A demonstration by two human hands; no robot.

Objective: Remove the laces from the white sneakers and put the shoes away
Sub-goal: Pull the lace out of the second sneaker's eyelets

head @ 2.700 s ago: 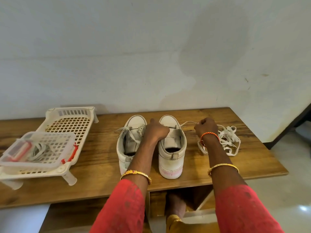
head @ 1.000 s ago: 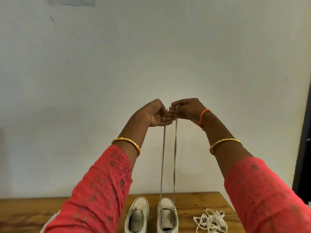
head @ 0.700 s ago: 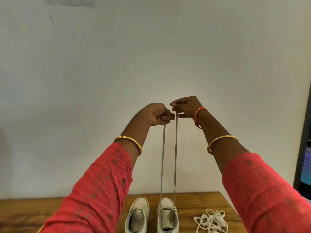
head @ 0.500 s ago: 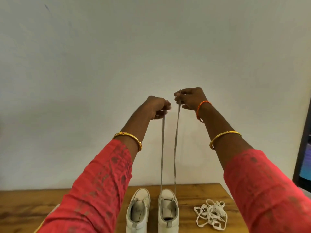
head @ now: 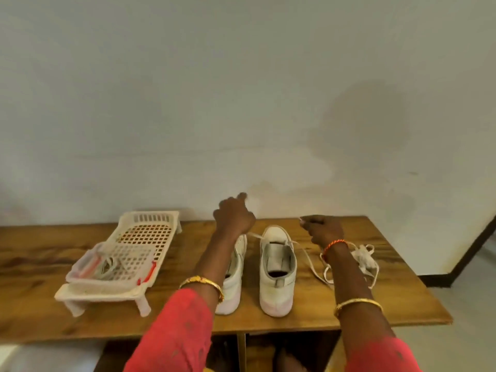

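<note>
Two white sneakers stand side by side at the centre of the wooden tabletop (head: 402,299), heels toward the camera. The right sneaker (head: 277,269) is fully in view, its tongue bare; the left sneaker (head: 234,277) is partly hidden behind the left forearm. The left hand (head: 234,218) hangs above the toe of the left sneaker, fingers curled around one end of a lace (head: 304,257). That lace runs from the fist across the right sneaker's toe and trails down over the tabletop to the right. The right hand (head: 323,229) is raised right of the right sneaker, fingers curled, seemingly pinching the lace's other end, though blur makes this uncertain. A loose pile of laces (head: 363,260) lies behind the right wrist, at the right of the frame.

Half a second ago both hands were high against the wall, pulling the lace taut straight up from the right sneaker. Now they have dropped close to the tabletop and the lace lies slack. The white plastic rack (head: 134,253) at left has come back into view.
</note>
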